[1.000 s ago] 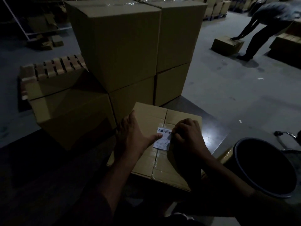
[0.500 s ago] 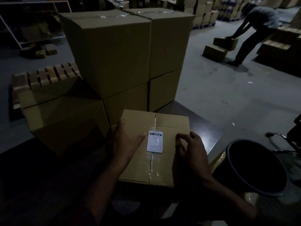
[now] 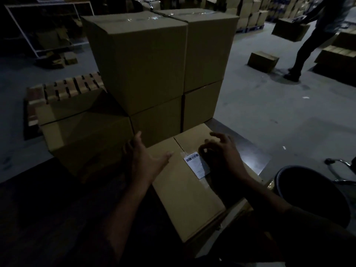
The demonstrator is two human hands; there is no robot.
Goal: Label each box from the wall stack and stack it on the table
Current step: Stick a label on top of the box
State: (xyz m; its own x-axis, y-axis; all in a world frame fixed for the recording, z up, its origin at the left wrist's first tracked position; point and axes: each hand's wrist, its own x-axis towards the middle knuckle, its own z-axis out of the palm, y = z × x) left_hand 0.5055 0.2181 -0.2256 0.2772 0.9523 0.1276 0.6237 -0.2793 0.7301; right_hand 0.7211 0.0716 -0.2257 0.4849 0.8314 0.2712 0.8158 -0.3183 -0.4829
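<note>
A brown cardboard box (image 3: 185,191) lies on the dark table (image 3: 248,153) in front of me, turned at an angle. A white barcode label (image 3: 196,164) is stuck across its taped seam. My left hand (image 3: 146,160) rests at the box's left top edge, fingers spread. My right hand (image 3: 221,153) hovers over the top just right of the label, fingers curled and apart, holding nothing. Behind the box stands a stack of larger boxes (image 3: 146,60), two high.
A lower box (image 3: 84,135) sits left of the stack, a wooden pallet (image 3: 63,91) behind it. A dark round bin (image 3: 316,191) stands at the right. Far right, a person (image 3: 317,35) carries a box; another box (image 3: 263,60) lies on the floor.
The label was pressed down and now lies flat. Both hands came off it, the right one lifting. The box has turned clockwise. The far person has picked up a box.
</note>
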